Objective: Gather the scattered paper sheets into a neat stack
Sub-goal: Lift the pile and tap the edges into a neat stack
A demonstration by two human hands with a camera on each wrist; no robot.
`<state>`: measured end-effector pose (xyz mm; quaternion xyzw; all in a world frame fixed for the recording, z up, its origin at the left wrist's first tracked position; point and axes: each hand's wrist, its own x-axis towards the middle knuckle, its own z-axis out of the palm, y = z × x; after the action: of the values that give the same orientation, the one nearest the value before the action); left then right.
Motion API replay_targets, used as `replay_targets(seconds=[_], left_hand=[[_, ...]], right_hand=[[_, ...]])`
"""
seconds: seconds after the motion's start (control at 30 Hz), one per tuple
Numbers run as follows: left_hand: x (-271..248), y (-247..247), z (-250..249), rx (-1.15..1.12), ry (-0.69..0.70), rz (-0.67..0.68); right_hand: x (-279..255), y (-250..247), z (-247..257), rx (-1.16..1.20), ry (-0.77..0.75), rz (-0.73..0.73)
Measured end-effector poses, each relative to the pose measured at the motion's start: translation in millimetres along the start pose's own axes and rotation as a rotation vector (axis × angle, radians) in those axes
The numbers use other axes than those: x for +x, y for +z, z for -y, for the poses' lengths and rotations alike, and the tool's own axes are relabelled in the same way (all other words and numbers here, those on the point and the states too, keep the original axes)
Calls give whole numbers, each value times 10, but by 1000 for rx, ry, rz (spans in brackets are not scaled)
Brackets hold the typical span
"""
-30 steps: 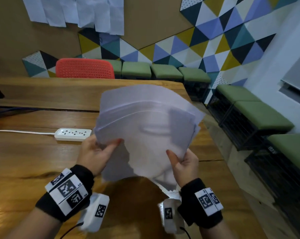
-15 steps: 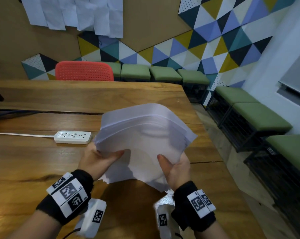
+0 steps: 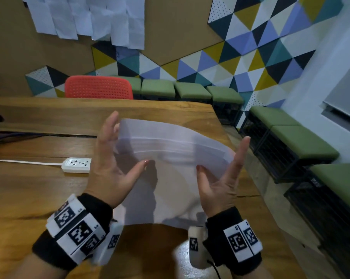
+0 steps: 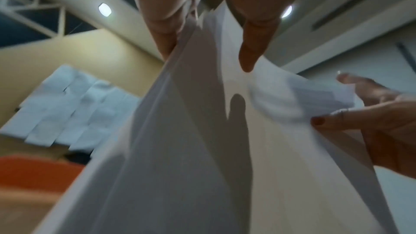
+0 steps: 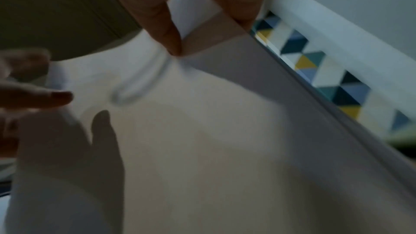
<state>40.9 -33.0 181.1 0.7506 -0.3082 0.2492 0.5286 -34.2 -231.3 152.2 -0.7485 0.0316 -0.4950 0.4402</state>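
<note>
Half a second ago your hands held the paper stack (image 3: 170, 168) from below with curled fingers; now your left hand (image 3: 111, 174) and right hand (image 3: 220, 184) have straight fingers against its left and right edges, thumbs on the front sheet, and the sheets stand with their lower edge on the wooden table (image 3: 29, 194). The top edge bows toward the far side. The white power strip (image 3: 76, 165) lies just left of your left hand, the table's right edge is near your right hand, and beyond are bare tabletop and the red chair (image 3: 98, 87).
</note>
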Motion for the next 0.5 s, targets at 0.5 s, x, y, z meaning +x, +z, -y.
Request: replay_targets(seconds=[0.5], left_hand=[[120, -70, -38, 338, 107, 134]], right_hand=[[179, -54, 70, -128, -266, 105]])
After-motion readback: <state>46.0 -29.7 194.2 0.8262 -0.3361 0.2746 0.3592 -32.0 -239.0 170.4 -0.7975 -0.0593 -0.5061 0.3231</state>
